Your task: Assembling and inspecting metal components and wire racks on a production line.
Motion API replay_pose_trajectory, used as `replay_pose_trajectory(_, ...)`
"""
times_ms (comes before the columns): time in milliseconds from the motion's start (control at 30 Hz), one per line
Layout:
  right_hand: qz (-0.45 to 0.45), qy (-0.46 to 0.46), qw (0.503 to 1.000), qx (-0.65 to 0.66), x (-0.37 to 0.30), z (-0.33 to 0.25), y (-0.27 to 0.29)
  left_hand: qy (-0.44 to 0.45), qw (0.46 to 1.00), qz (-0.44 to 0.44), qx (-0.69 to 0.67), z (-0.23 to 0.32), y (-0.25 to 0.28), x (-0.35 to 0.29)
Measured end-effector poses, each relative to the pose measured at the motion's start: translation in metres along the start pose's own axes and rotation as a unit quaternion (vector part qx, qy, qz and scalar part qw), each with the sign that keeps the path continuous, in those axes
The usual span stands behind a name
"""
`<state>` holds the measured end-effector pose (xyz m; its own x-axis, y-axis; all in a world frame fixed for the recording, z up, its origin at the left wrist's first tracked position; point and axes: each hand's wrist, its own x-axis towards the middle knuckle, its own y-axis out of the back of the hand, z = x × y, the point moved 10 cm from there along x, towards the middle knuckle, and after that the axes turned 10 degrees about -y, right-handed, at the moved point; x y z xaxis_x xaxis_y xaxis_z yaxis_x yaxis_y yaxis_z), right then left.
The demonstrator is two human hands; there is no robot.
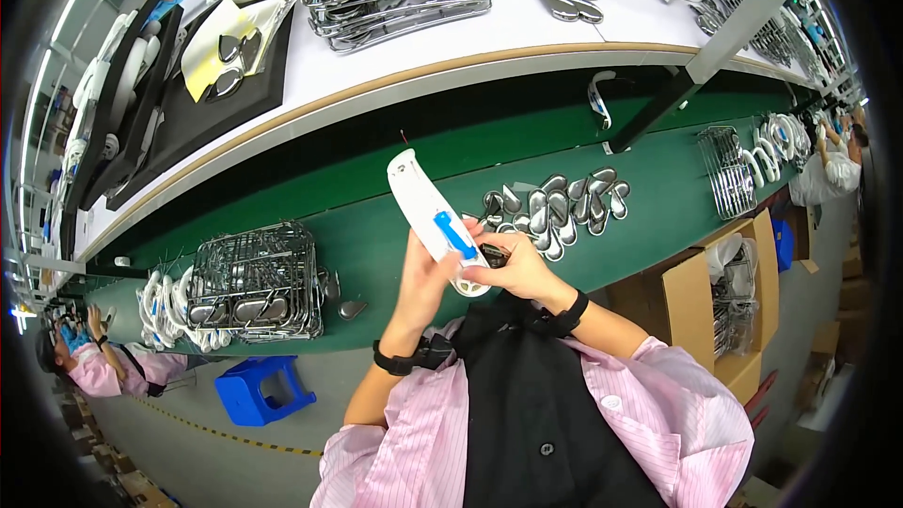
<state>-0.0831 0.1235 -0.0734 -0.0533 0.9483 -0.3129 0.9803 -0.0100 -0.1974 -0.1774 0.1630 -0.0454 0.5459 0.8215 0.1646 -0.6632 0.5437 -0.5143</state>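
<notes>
Both hands are at a long curved white plastic housing (pixel 419 193) above the bench. A blue strip (pixel 455 235) lies along its middle, and a thin red wire sticks out at its far end. My left hand (pixel 425 273) is closed round the housing's lower left side. My right hand (pixel 523 271) is closed at the lower end, thumb on the housing, with a small dark glossy piece (pixel 495 254) by its fingers. Just beyond that hand, many shiny chrome teardrop-shaped parts (pixel 557 212) lie loose on the green bench (pixel 376 226).
Left on the bench stand a wire basket (pixel 254 282) and white ring-shaped parts (pixel 165 306); more wire racks (pixel 726 174) stand far right. A white shelf (pixel 376 66) runs above. A cardboard box (pixel 691 296) sits right, a blue stool (pixel 263 390) left. Co-workers are at both sides.
</notes>
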Motion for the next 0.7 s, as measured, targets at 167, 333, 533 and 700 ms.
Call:
replay_pose_trajectory(167,0.016,0.001,1.000,-0.003,-0.006,-0.010,-0.004,-0.040,0.997,0.027,0.063,-0.001,-0.005,-0.005)
replay_pose_trajectory(333,-0.017,-0.002,1.000,-0.021,-0.013,-0.021,-0.002,-0.008,0.998,0.060,0.013,-0.001,-0.006,-0.008)
replay_pose_trajectory(533,0.030,0.022,0.999,0.026,-0.026,-0.028,0.027,-0.021,0.994,0.090,-0.054,0.008,-0.013,-0.006)
replay_pose_trajectory(700,0.022,0.055,0.991,0.124,-0.034,-0.030,0.040,-0.033,0.992,0.109,-0.059,0.011,-0.016,-0.009)
